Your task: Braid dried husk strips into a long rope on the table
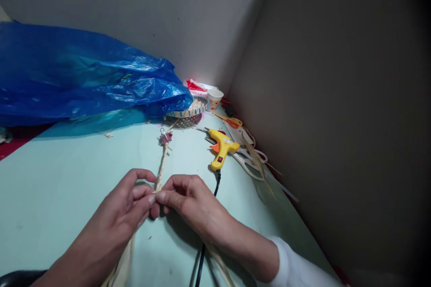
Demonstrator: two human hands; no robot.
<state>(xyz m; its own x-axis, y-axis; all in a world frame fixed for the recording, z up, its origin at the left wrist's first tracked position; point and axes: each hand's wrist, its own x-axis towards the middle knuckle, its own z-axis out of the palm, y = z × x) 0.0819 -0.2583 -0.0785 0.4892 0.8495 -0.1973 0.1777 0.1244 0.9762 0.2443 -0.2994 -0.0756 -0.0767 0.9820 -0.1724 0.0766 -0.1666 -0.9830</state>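
A pale braid [163,163] of flat straw-like strands runs toward me over the table. A dark red clip [166,138] with metal loops grips its far end. At the near end, my left hand [131,206] pinches the strands between thumb and fingers. Right beside it, my right hand [188,199] is closed on the same end, thumb against the fingers. Loose pale strands [222,264] trail under my right wrist, and more strands [123,264] hang below the left one. The exact crossing of the strands is hidden by my fingertips.
A yellow glue gun [225,145] lies right of the braid, its black cord [201,264] running toward me. Scissors with orange handles [232,122], white-handled scissors [249,168], a paper cup [214,98] and a woven basket [198,106] stand farther back. A blue plastic bag [84,76] covers the back left.
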